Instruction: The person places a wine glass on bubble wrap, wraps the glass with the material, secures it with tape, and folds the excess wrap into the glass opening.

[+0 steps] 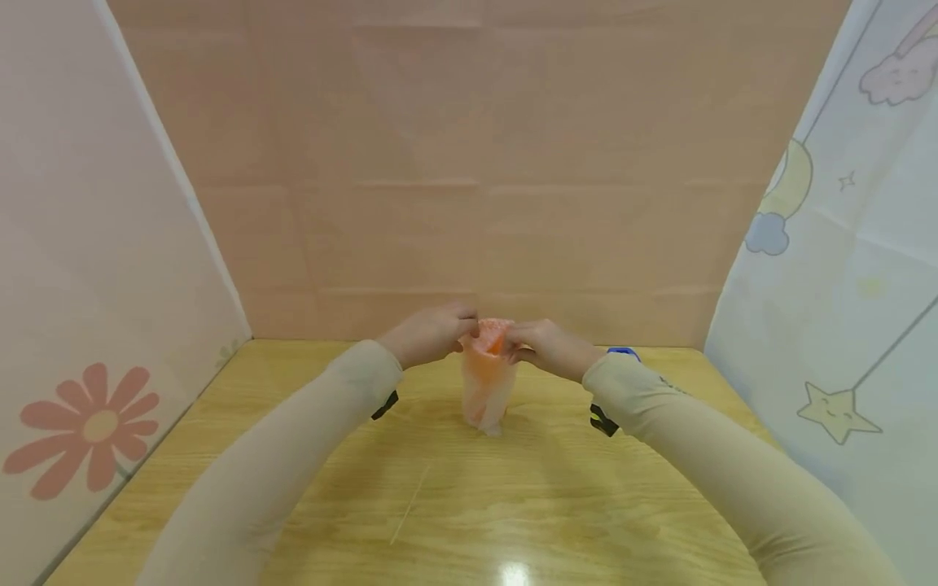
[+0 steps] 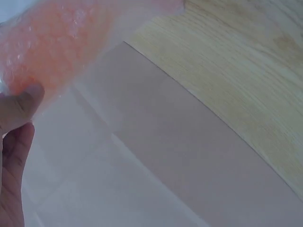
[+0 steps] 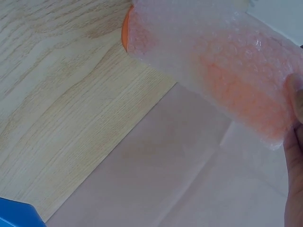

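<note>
A clear bubble-wrap pouch (image 1: 485, 391) stands roughly upright over the table, with something orange (image 3: 239, 92) showing through it. What the orange thing is stays blurred by the bubbles. At the upper left of the pouch's mouth, my left hand (image 1: 438, 332) pinches the rim between thumb and fingers; in the left wrist view the thumb (image 2: 34, 94) lies on the bubbles. Across the mouth, my right hand (image 1: 548, 346) pinches the opposite side of the rim. A bright orange edge (image 3: 125, 32) sticks out at the pouch's lower end in the right wrist view.
The wooden table (image 1: 352, 488) reaches back to a pinkish-brown backdrop (image 1: 476, 163). Behind my right wrist lies a blue object (image 1: 624, 352), also partly visible in the right wrist view. Patterned panels (image 1: 828, 325) rise at both sides. A thin pale line (image 1: 410, 505) marks the front tabletop.
</note>
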Demonstrator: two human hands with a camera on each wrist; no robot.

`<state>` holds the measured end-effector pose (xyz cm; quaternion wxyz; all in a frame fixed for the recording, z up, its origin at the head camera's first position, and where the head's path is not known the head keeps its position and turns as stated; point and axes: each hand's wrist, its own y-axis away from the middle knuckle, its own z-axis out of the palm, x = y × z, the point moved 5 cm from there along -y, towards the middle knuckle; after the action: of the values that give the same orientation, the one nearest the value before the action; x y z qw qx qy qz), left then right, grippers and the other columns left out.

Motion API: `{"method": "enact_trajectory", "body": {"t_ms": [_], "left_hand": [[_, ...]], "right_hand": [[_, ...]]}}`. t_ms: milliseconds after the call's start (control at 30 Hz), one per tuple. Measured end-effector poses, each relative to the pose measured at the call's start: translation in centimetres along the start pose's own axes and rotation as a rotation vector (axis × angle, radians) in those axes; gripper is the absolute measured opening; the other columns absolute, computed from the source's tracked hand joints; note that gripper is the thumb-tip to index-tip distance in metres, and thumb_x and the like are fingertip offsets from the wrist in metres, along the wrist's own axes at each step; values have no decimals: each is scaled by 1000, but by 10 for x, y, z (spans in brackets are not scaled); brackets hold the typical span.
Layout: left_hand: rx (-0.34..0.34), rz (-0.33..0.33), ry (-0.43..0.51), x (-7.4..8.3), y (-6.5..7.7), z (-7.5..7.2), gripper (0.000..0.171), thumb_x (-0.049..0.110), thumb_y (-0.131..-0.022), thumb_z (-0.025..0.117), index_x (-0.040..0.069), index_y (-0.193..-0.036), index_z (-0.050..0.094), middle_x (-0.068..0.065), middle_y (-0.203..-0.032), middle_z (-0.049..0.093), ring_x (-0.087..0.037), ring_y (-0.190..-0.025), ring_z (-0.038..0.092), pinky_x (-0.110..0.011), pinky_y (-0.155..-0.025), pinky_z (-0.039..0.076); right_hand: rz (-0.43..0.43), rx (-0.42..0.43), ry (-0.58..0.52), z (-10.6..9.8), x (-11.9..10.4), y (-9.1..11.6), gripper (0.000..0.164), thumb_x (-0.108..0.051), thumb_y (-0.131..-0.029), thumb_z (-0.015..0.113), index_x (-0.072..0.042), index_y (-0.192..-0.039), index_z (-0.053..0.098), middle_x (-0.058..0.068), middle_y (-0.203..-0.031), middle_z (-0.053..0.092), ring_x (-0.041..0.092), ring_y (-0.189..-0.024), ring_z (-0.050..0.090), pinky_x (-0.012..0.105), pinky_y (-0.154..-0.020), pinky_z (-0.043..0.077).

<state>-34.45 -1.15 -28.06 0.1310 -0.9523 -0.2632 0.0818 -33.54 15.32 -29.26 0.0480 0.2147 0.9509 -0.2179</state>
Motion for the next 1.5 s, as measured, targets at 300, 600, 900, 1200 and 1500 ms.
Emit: {"method": "enact_trajectory", "body": {"t_ms": [300,600,900,1200,1500], "left_hand": [[-117,-1,-44,3,2,5,31,-9,-89,59,13,-106,71,-4,-118,63,-19,-113,58,-30,-93,50],[-5,105,-293,9,8,4,12,20,-79,79,18,-89,73,1,-100,61,-13,-92,58,-20,-66,53],[-113,18,-266,14,-4,3,10,7,-86,71,15,-81,70,0,-94,62,-14,-88,53,-22,-70,47],[-228,-108,-19,13,-11,-7,10,4,-83,73,10,-91,74,-3,-100,70,-16,-90,64,-25,-75,52],[-84,-50,-24,14,-3,-11,10,4,-83,73,14,-83,72,0,-91,67,-13,-81,59,-24,-70,51]], "right_hand": [[16,-31,-26,3,0,-8,10,-4,-86,70,-11,-93,66,-3,-93,68,9,-85,65,19,-76,53],[11,-34,-28,5,-2,-9,10,-4,-86,70,-11,-91,66,-3,-91,67,9,-84,65,18,-75,53],[17,-39,-21,0,0,-6,13,-5,-84,72,-11,-94,67,-4,-91,66,9,-85,65,19,-75,54],[34,-50,-17,1,-2,-4,13,-5,-85,71,-11,-96,67,-3,-92,66,9,-86,65,18,-76,53],[44,-55,-12,2,-1,-7,12,-6,-85,71,-12,-94,67,-4,-92,67,8,-86,64,19,-75,54]]}}
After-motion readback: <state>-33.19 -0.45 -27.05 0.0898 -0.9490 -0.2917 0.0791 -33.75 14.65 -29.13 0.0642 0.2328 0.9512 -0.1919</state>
